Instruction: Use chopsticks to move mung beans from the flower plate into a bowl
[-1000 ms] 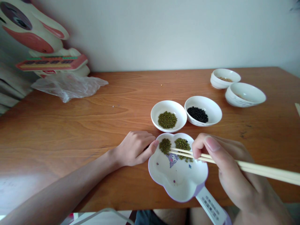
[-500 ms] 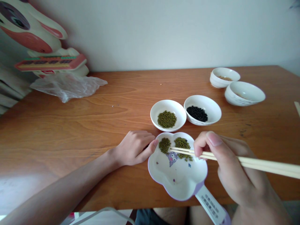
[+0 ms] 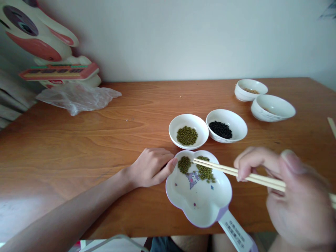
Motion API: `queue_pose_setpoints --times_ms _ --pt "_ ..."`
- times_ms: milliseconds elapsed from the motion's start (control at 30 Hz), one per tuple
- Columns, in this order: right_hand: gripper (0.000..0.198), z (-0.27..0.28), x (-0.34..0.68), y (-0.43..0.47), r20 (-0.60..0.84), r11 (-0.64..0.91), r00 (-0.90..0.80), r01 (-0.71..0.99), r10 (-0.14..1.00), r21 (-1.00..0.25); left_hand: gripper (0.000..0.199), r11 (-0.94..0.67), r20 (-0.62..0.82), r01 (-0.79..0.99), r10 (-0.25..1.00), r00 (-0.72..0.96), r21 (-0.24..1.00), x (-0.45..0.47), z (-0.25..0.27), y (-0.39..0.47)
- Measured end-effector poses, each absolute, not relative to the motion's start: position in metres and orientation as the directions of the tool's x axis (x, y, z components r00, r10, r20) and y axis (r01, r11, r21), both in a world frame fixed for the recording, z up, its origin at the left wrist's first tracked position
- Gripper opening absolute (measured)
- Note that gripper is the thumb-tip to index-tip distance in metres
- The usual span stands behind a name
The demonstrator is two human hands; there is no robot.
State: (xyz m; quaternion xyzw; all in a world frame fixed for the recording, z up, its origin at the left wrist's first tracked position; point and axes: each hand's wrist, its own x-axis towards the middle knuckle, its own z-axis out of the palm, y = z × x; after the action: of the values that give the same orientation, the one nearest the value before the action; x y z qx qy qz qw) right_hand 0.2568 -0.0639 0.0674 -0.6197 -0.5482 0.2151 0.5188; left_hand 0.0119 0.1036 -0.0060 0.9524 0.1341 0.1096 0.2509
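My left hand (image 3: pixel 152 168) rests on the table, fingers curled, with the thumb against the rim of a white flower-shaped bowl (image 3: pixel 194 206) that has purple edging and a handle. Two heaps of green mung beans (image 3: pixel 204 169) lie in its far lobes. In my right hand (image 3: pixel 291 185) is a pair of light wooden chopsticks (image 3: pixel 225 169). Their tips are close together over the bowl, between the two heaps; whether they grip a bean I cannot tell. Just beyond stand a round bowl (image 3: pixel 173 134) of mung beans and another bowl (image 3: pixel 240 129) of black beans.
Two more white bowls (image 3: pixel 280 113) stand at the back right, one with tan grains inside. A crumpled plastic bag (image 3: pixel 81 99) lies below a cow-like figure (image 3: pixel 52 45) at the back left. A pale stick end (image 3: pixel 332 126) shows at the right edge.
My right hand has moved right and towards me, farther back along the chopsticks. Their tips have risen slightly from the bowl. My left hand stays at the rim.
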Motion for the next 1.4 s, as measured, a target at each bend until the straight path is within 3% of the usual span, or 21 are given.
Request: queue_pose_setpoints --times_ms 233,667,1100,1400 --pt "0.051 0.06 0.253 -0.062 0.1 -0.004 0.191 0.481 0.976 -0.877 0.037 -0.834 0.147 0.191 0.306 0.941 0.518 0.011 -0.005 0.103" --pt "0.042 0.06 0.253 -0.056 0.181 0.066 0.156 0.553 0.971 -0.831 0.037 -0.84 0.148 0.193 0.306 0.941 0.507 0.011 -0.005 0.102" --pt "0.046 0.058 0.251 -0.054 0.227 0.093 0.196 0.525 0.954 -0.846 0.038 -0.839 0.152 0.187 0.302 0.941 0.512 0.011 -0.006 0.103" --pt "0.049 0.058 0.253 -0.057 0.171 0.065 0.167 0.502 0.971 -0.862 0.037 -0.843 0.157 0.191 0.306 0.939 0.502 0.011 -0.006 0.103"
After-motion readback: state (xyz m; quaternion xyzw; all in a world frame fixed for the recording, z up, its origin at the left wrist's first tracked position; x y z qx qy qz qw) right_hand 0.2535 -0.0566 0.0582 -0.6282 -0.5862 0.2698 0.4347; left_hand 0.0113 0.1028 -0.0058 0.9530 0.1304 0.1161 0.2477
